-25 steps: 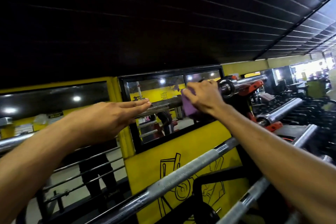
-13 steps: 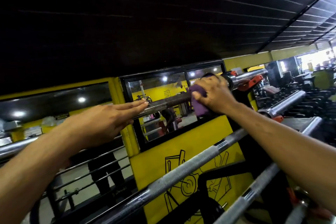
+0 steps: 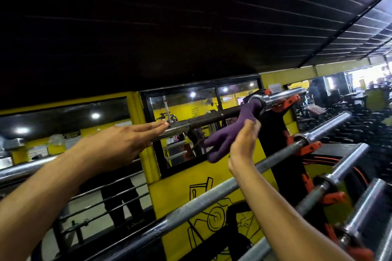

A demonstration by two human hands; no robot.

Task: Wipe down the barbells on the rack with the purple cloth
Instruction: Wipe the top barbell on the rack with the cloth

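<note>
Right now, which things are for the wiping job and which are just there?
For the job:
purple cloth, pinched in the right hand
top barbell, which the left hand touches
lower barbells
rack

Just there:
window
yellow wall
railing
ceiling

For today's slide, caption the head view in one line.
Right hand draws the purple cloth off the top barbell; left hand rests flat.
</note>
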